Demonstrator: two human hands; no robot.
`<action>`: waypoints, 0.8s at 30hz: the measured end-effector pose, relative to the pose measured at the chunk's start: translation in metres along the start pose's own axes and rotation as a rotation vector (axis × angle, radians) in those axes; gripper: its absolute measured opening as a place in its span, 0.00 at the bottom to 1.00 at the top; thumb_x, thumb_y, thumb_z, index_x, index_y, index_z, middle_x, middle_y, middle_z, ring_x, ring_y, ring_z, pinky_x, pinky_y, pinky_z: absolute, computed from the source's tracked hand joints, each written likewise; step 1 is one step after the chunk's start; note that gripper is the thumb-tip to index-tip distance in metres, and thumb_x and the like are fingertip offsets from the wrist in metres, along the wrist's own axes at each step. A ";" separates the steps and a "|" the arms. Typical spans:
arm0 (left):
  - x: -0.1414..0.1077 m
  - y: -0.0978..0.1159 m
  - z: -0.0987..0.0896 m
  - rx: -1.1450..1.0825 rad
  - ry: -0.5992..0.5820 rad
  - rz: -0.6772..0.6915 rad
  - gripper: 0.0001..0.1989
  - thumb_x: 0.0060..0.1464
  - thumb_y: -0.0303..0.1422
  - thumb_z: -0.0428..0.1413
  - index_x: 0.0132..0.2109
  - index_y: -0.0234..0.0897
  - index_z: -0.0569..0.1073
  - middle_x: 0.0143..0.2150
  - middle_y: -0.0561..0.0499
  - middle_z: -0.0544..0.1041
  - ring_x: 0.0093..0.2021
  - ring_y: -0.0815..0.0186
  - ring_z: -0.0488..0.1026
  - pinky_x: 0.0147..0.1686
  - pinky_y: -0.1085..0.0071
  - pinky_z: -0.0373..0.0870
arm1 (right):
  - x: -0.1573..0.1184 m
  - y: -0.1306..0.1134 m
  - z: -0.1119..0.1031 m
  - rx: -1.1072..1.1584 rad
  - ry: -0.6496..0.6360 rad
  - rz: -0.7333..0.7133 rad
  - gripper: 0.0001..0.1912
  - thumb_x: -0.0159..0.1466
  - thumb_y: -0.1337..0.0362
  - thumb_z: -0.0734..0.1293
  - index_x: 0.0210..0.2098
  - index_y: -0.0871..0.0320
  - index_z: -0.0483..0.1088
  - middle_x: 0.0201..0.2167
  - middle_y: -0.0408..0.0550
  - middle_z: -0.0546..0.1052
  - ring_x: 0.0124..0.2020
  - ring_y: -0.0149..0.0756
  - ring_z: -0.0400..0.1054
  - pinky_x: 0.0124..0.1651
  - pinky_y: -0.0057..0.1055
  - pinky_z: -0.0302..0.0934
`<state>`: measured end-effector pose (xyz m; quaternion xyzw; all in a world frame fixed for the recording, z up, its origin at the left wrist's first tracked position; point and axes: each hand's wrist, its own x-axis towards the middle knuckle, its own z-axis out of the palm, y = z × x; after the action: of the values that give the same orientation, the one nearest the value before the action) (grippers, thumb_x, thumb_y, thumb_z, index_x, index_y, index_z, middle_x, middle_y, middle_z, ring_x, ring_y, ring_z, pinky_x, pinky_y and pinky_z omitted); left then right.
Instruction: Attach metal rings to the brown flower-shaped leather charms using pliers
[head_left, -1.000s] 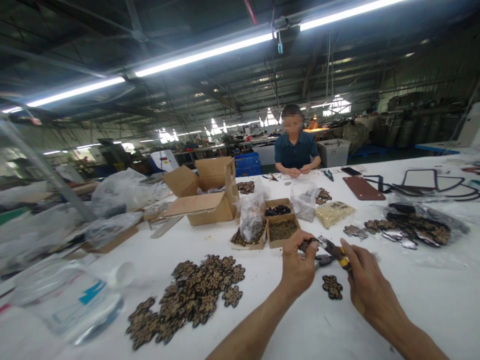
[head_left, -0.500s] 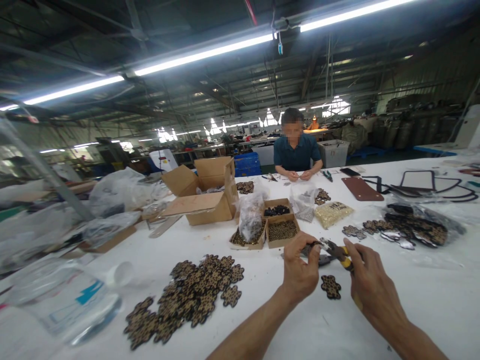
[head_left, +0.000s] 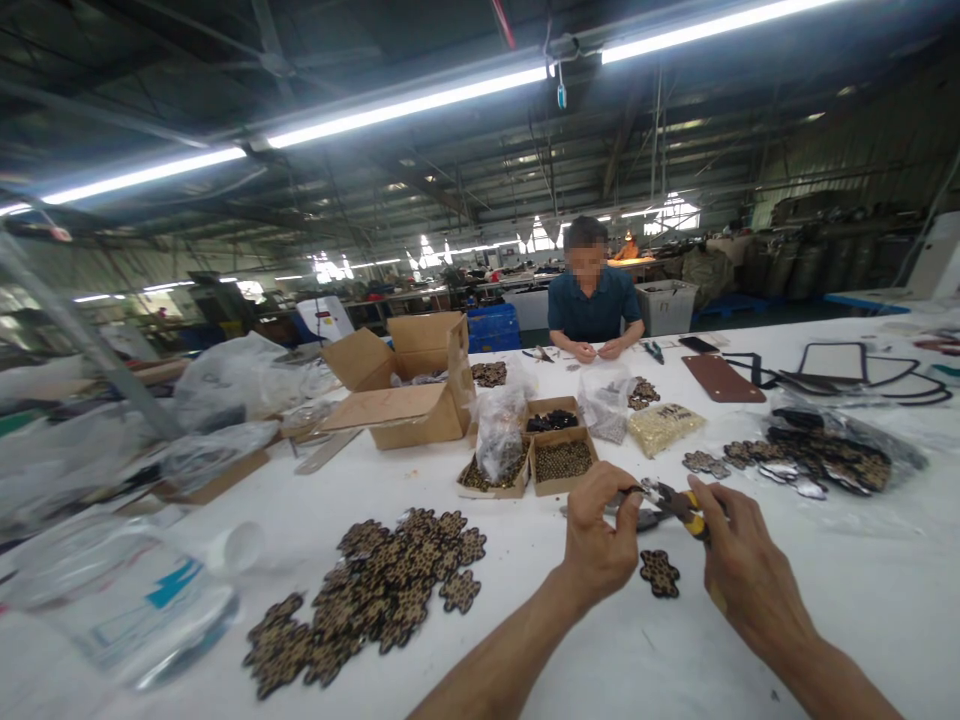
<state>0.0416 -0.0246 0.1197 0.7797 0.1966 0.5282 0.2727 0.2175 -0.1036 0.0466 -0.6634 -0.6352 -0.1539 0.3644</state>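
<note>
My right hand [head_left: 750, 550] is closed on pliers [head_left: 688, 508] with black and yellow handles, their jaws pointing left. My left hand [head_left: 604, 525] pinches a small dark piece [head_left: 634, 490] between thumb and forefinger, right at the plier jaws. Fingers hide most of that piece, so its kind is unclear. On the table below the pliers lies a single flower-shaped patch [head_left: 660, 574], leopard-patterned with a dark edge. Another dark tool [head_left: 654, 520] rests behind my left hand, partly covered. A large heap of similar patches [head_left: 390, 590] spreads to the left.
Small cardboard trays hold brass-coloured pieces [head_left: 562, 462] and black pieces [head_left: 553, 420]. Behind them stand an open carton [head_left: 420, 415] and a bag of pale pieces [head_left: 666, 428]. A clear plastic jar [head_left: 124, 600] is at left, bagged patches [head_left: 832, 455] at right. A co-worker [head_left: 592, 300] sits opposite.
The view has shifted very slightly. Both hands, the pliers and the small piece hold nearly the same pose.
</note>
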 end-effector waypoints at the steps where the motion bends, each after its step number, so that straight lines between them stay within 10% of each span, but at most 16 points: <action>1: 0.000 0.000 0.000 0.000 -0.001 0.005 0.04 0.60 0.30 0.55 0.38 0.37 0.75 0.35 0.45 0.74 0.39 0.60 0.69 0.41 0.64 0.65 | 0.000 0.000 0.000 -0.005 -0.003 0.001 0.43 0.59 0.81 0.56 0.71 0.52 0.45 0.56 0.61 0.64 0.58 0.56 0.61 0.48 0.50 0.72; 24: 0.003 0.002 -0.001 -0.006 -0.050 0.016 0.04 0.60 0.29 0.54 0.37 0.37 0.73 0.34 0.46 0.73 0.37 0.61 0.68 0.40 0.64 0.64 | 0.000 0.013 0.010 -0.086 0.015 0.001 0.30 0.61 0.80 0.57 0.61 0.58 0.57 0.54 0.61 0.66 0.57 0.54 0.62 0.54 0.49 0.67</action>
<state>0.0414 -0.0243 0.1231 0.7933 0.1819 0.5113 0.2759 0.2273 -0.0960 0.0359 -0.6776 -0.6249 -0.1859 0.3402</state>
